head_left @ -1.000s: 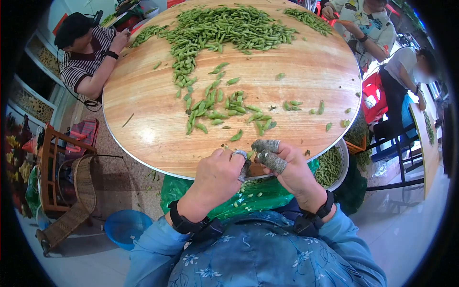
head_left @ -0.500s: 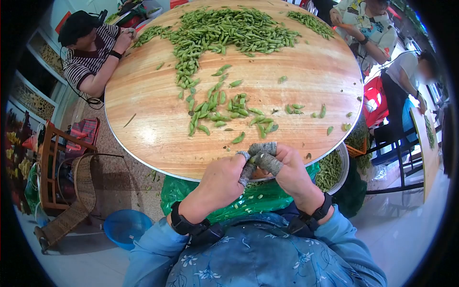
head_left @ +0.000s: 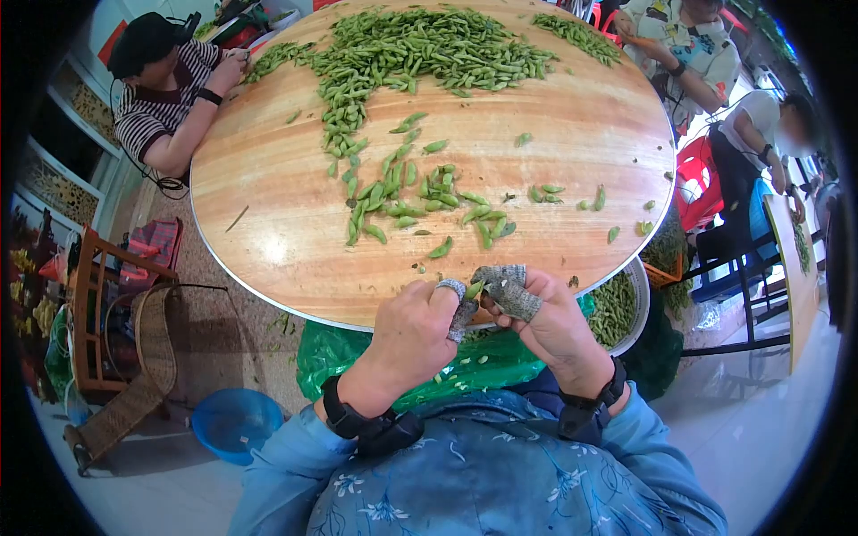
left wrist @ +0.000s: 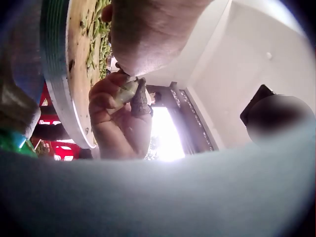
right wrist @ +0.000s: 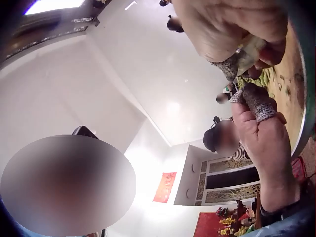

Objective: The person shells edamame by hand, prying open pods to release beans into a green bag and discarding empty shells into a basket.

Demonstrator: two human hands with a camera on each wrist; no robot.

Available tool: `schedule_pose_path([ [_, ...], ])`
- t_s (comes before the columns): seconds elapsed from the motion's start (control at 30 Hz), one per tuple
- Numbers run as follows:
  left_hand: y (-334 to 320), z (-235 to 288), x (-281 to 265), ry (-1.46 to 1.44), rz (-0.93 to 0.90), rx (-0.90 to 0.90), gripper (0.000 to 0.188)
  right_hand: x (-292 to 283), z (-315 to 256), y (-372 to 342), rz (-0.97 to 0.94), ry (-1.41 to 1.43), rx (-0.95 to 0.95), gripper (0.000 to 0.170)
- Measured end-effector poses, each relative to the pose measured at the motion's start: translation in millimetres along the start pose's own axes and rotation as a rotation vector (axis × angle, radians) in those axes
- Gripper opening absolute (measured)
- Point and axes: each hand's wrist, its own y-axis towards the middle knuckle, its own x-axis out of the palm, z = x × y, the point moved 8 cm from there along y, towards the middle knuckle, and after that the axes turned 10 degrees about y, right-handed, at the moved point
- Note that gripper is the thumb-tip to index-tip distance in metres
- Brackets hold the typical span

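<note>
Both hands meet over the near edge of the round wooden table [head_left: 295, 277], grey knitted covers on some fingertips. The left hand [head_left: 407, 332] pinches a green pod [head_left: 475, 290] between covered thumb and finger. Close against it, the right hand [head_left: 556, 323] has its covered fingers curled at the pod's other end. In the right wrist view the left hand [right wrist: 266, 143] faces the right hand [right wrist: 232, 29], whose curled fingers hold something pale. Loose pods [head_left: 393, 201] lie beyond the hands, and a large pod pile [head_left: 429, 49] covers the table's far side.
Green plastic [head_left: 335, 357] hangs below the table edge, holding pale beans. A basket of pods [head_left: 615, 313] stands at the right. At the left are a blue basin [head_left: 237, 424] and a wooden chair [head_left: 89, 313]. Other people sit around the table.
The hands have stayed near the table edge; their covered fingertips, close together half a second ago, are slightly apart, with the green pod showing between them.
</note>
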Motion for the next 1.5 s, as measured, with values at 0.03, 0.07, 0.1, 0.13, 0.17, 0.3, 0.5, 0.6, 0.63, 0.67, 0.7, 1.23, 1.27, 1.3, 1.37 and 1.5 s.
schedule_pose_path([
  [0.03, -1, 1, 0, 0.020, 0.002, 0.014, 0.020, 1, -2, 0, 0.004, -0.034, -0.018, 0.017],
  [0.07, -1, 3, 0, 0.039, 0.003, 0.028, 0.022, 1, -1, -1, 0.006, -0.034, -0.016, 0.017],
  [0.1, -1, 3, 0, 0.037, 0.002, 0.027, 0.022, 2, -2, -1, -0.015, -0.042, -0.024, 0.016],
  [0.13, -1, 4, 1, 0.070, -0.021, 0.032, 0.023, 4, -3, -2, -0.036, -0.050, -0.033, 0.015],
  [0.17, -2, 5, 2, 0.104, -0.043, 0.036, 0.024, 4, -4, -2, -0.035, -0.050, -0.033, 0.015],
  [0.3, -2, 7, 4, 0.132, -0.041, 0.048, 0.023, 3, -3, -3, -0.008, -0.103, -0.017, 0.014],
  [0.5, -4, 7, 3, 0.111, 0.016, 0.074, 0.022, 1, 0, -3, -0.004, -0.172, -0.003, 0.015],
  [0.6, -4, 8, 3, 0.107, 0.024, 0.076, 0.022, -2, 0, -3, 0.015, -0.196, 0.001, 0.014],
  [0.63, -4, 9, 2, 0.102, 0.023, 0.074, 0.022, -2, 0, -4, 0.026, -0.210, 0.004, 0.014],
  [0.67, -4, 9, 1, 0.098, 0.024, 0.072, 0.023, -1, 0, -4, 0.027, -0.210, 0.008, 0.014],
  [0.7, -4, 9, 1, 0.098, 0.023, 0.070, 0.023, 2, -2, -5, 0.013, -0.219, 0.000, 0.014],
  [1.23, -9, 9, 9, 0.085, -0.017, 0.077, 0.024, 2, -2, -2, -0.069, -0.249, -0.071, 0.017],
  [1.27, -10, 8, 9, 0.060, -0.002, 0.068, 0.025, 4, -2, -2, -0.066, -0.247, -0.071, 0.017],
  [1.3, -11, 7, 12, 0.059, -0.004, 0.070, 0.025, 8, -4, -2, -0.079, -0.225, -0.082, 0.017],
  [1.37, -14, 1, 15, -0.083, 0.000, 0.026, 0.024, 11, -5, -2, -0.091, -0.202, -0.094, 0.017],
  [1.5, -13, -5, 18, -0.457, -0.007, -0.112, 0.021, 11, 0, 3, -0.124, -0.174, -0.092, 0.011],
])
